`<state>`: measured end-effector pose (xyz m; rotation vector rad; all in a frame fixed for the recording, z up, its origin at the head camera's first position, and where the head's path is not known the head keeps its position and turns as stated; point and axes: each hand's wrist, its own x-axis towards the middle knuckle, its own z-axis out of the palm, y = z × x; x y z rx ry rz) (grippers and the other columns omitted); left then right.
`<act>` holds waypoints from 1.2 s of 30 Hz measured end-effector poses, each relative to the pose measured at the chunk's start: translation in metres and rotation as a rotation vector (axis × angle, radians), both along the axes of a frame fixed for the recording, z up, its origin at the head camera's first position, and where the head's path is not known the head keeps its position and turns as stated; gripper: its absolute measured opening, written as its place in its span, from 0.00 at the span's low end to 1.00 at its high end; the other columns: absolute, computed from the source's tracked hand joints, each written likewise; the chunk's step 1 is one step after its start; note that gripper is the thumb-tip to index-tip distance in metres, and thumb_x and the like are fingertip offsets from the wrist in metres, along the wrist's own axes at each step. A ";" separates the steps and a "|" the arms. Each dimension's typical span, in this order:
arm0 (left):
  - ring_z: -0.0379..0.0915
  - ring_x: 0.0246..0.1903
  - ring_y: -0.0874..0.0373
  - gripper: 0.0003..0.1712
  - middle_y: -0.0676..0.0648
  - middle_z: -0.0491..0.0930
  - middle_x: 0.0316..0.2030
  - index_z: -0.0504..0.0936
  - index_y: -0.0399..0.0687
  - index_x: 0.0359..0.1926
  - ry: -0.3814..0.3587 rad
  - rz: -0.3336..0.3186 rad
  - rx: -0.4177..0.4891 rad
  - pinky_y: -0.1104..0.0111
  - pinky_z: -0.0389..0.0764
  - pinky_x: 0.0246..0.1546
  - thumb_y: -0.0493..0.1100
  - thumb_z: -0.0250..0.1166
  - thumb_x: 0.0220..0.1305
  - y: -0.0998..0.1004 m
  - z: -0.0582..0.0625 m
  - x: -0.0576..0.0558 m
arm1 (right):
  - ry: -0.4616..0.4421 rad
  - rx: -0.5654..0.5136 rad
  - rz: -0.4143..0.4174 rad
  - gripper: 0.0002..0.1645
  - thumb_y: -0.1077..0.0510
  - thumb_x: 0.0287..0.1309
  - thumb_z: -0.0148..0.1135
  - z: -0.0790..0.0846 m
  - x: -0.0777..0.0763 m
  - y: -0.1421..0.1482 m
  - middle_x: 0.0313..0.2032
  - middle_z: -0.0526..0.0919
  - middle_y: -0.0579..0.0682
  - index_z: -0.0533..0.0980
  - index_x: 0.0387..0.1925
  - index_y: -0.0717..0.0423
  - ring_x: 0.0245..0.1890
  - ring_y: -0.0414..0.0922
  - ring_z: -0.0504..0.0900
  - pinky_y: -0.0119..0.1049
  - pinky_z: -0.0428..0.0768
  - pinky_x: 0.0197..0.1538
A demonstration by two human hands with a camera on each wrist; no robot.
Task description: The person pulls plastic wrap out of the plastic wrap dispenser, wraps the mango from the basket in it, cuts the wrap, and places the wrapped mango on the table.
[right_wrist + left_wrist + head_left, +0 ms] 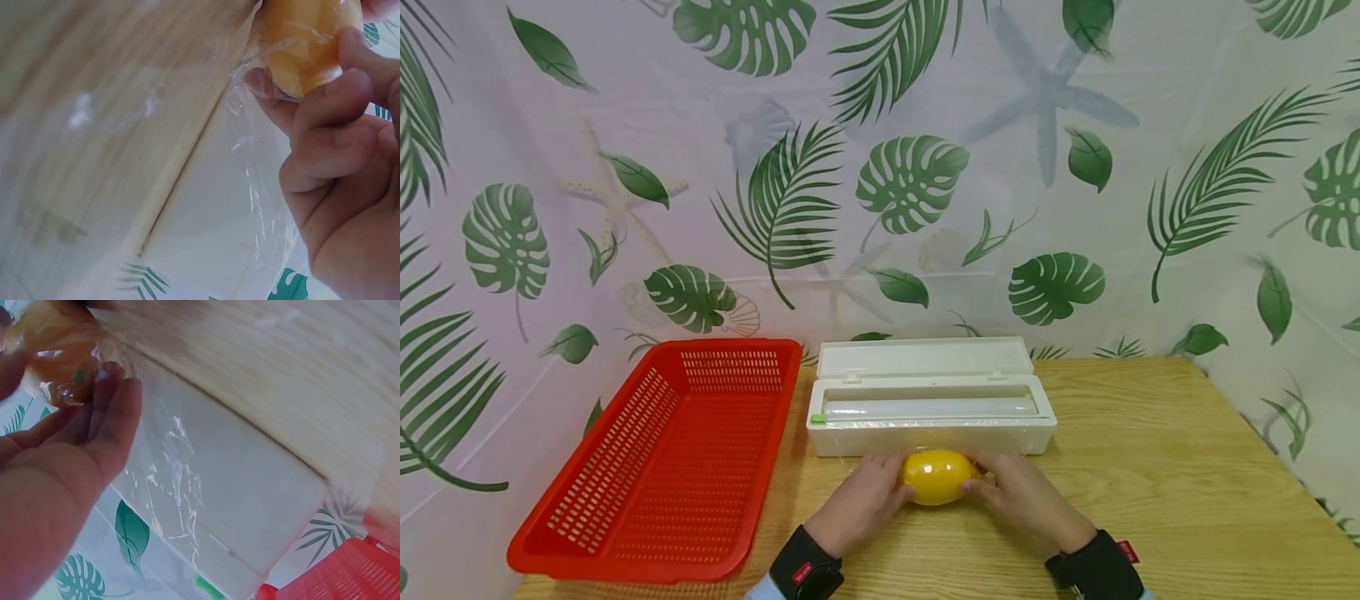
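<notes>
A glossy yellow oval fruit is covered in clear cling film, just in front of a white cling film dispenser. My left hand grips its left end with thumb and fingers. On the opposite end, my right hand holds it between thumb and curled fingers. Wrinkled cling film stretches from the fruit across the dispenser's front in the left wrist view. More loose film hangs beside my right fingers in the right wrist view. The dispenser's lid stands raised, and a film roll lies inside.
A red plastic basket with perforated sides stands on the left of the wooden table. A green slider sits at the dispenser's left front edge. Behind the table hangs a leaf-patterned cloth.
</notes>
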<state>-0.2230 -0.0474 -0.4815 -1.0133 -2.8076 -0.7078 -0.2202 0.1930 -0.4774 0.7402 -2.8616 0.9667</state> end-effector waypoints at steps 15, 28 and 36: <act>0.65 0.50 0.55 0.32 0.43 0.72 0.51 0.66 0.43 0.60 -0.081 0.060 -0.001 0.59 0.72 0.53 0.43 0.66 0.55 0.005 -0.005 -0.004 | -0.011 -0.001 -0.015 0.22 0.55 0.54 0.62 0.001 0.001 -0.002 0.45 0.81 0.53 0.74 0.50 0.60 0.43 0.43 0.76 0.48 0.78 0.47; 0.64 0.46 0.57 0.29 0.44 0.71 0.47 0.66 0.39 0.57 -0.081 0.015 0.034 0.61 0.72 0.52 0.46 0.63 0.58 0.000 -0.005 -0.004 | -0.044 -0.029 0.000 0.22 0.54 0.58 0.58 0.003 0.003 -0.001 0.46 0.81 0.55 0.73 0.51 0.61 0.44 0.44 0.76 0.48 0.78 0.46; 0.64 0.46 0.57 0.28 0.44 0.72 0.47 0.65 0.39 0.57 -0.110 0.010 0.034 0.61 0.72 0.52 0.47 0.61 0.60 0.000 -0.006 -0.003 | -0.051 -0.043 0.030 0.21 0.52 0.60 0.54 0.002 0.002 0.001 0.43 0.81 0.53 0.73 0.50 0.62 0.40 0.42 0.76 0.47 0.78 0.43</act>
